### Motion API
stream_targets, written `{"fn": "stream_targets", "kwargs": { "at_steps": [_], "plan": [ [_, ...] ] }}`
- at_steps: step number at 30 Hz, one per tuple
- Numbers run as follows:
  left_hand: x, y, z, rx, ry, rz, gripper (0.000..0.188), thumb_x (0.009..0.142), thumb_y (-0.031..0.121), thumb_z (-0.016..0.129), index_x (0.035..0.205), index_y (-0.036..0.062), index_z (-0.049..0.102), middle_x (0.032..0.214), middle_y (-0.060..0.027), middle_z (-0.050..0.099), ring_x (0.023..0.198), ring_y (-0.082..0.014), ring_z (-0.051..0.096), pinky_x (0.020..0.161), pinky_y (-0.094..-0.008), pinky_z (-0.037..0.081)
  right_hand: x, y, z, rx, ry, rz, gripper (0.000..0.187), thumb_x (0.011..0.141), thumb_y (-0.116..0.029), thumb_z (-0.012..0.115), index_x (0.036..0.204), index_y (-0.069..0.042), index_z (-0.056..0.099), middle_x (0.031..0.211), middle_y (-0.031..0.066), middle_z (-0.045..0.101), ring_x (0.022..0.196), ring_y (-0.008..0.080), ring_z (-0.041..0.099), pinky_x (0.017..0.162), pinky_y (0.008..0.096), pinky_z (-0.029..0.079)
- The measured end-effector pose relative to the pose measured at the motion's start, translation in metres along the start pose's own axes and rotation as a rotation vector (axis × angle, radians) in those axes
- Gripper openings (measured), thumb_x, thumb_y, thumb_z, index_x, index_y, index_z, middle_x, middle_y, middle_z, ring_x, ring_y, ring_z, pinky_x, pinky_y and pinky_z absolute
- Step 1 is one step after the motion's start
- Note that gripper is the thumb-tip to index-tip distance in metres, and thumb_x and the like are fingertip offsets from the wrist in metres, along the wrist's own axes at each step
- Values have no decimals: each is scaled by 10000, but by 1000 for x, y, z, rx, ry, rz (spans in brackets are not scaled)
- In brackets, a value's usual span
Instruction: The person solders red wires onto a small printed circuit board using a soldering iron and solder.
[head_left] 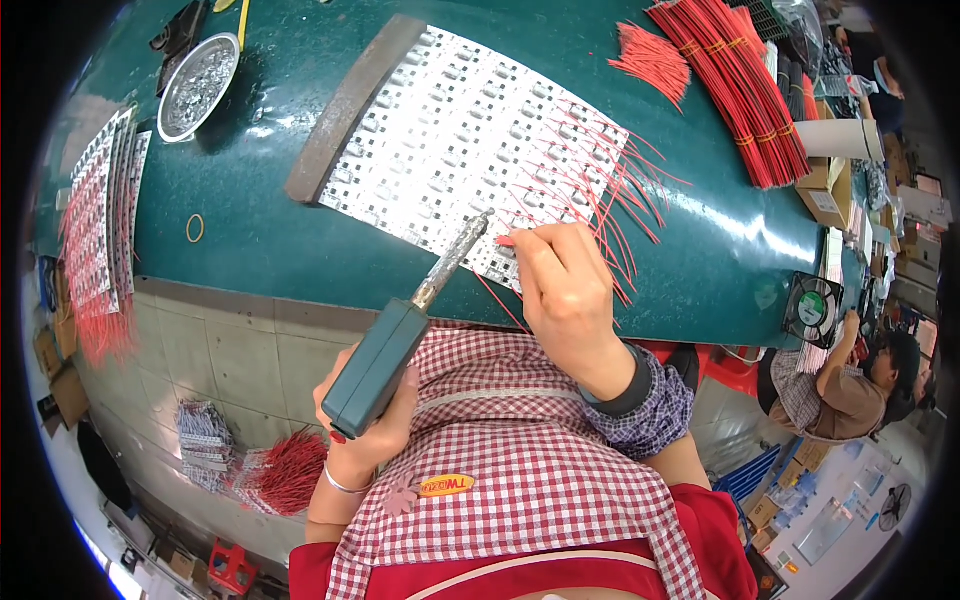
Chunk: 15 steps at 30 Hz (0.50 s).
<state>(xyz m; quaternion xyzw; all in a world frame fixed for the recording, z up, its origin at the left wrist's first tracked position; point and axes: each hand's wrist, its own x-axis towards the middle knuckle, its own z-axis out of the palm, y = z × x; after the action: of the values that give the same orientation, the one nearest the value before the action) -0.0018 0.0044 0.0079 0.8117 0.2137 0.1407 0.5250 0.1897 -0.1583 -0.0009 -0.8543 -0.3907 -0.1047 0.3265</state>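
Note:
A white circuit board panel (420, 155) with rows of small parts lies on the green table in front of me. Thin red wires (628, 205) stick out from its right side. My left hand (392, 425) is wrapped round a soldering iron (375, 368) with a dark green body. Its metal tip reaches the panel's near half, close to my right fingers; whether it touches is unclear. My right hand (572, 300) rests over the panel's near right edge, thumb and forefinger pinching a short red wire end (505, 241).
A dark metal bar (352, 112) lies along the panel's left edge. A metal bowl (199, 88) sits far left, near stacked wired panels (100, 215). Bundled red wires (735, 90) lie at the far right. A small fan (812, 306) and a seated person (850, 385) are at right.

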Motion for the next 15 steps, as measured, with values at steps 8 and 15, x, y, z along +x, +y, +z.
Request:
{"fn": "stream_targets", "kwargs": {
  "at_steps": [8,15],
  "plan": [
    [-4,-2,-2,17,16,4,254,750,-63,766,1000,-72,727,970,-196,728,768,-270,736,676,-319,581,0,-1,-4,31,16,-21,252,771,63,737,1018,17,727,857,83,616,770,244,592,638,360,500],
    [-7,-1,-3,47,14,12,252,750,-58,770,999,-64,730,986,-194,730,779,-278,739,684,-325,585,3,3,-7,64,-60,-25,283,727,77,704,999,8,731,836,84,616,768,248,599,643,362,505]
  ]
}}
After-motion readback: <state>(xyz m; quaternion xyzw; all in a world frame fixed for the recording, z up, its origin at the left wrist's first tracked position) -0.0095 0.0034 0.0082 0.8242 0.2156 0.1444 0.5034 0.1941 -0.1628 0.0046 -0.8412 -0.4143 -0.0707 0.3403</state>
